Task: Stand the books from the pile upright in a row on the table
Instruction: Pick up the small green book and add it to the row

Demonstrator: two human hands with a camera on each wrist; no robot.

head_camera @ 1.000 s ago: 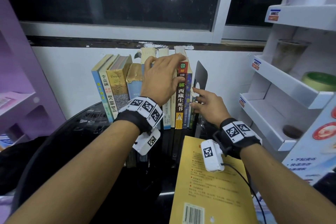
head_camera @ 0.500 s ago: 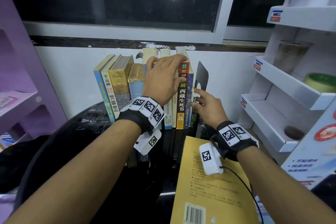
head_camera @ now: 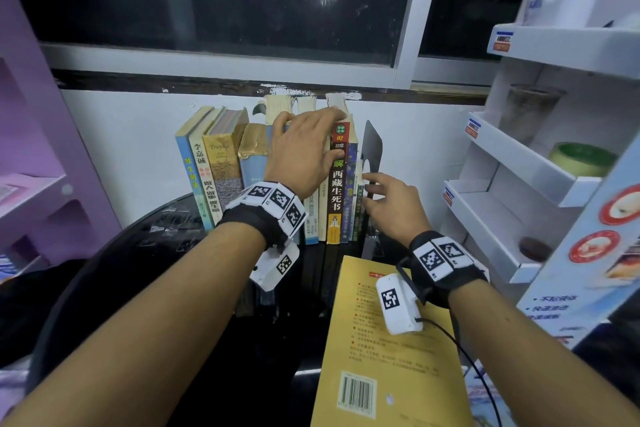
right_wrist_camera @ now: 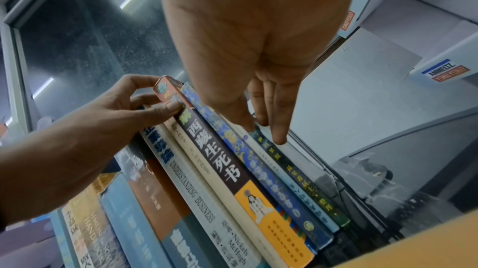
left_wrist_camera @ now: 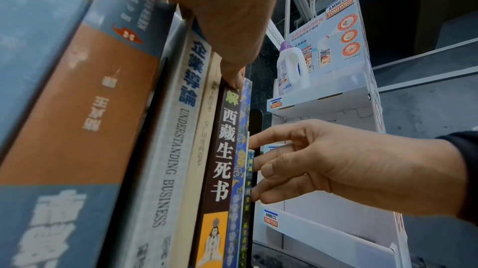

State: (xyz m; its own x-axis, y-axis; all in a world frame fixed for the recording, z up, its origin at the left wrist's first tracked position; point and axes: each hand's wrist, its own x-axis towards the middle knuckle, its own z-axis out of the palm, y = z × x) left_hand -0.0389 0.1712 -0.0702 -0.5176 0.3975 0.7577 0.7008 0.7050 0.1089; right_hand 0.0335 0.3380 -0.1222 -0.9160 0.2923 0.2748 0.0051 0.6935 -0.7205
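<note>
A row of upright books (head_camera: 221, 166) stands against the wall on the black table (head_camera: 138, 253). My left hand (head_camera: 311, 135) lies over the tops in the middle. Its thumb (right_wrist_camera: 168, 110) presses the spine of the brown book (head_camera: 336, 191) and its fingers curl behind that book's top. My right hand (head_camera: 372, 191) reaches with straight fingers (right_wrist_camera: 279, 135) to the thin dark green book (right_wrist_camera: 297, 170) at the row's right end. That book stands beside a black bookend (head_camera: 373, 146). A yellow book (head_camera: 381, 357) lies flat under my right wrist.
A white cardboard display rack (head_camera: 519, 166) with sloping shelves stands close on the right. A purple shelf unit (head_camera: 31, 184) is on the left. The wall and window sill (head_camera: 207, 62) run right behind the books.
Both hands stay at the row. The right hand has edged slightly left, closer against the thin books at the end.
</note>
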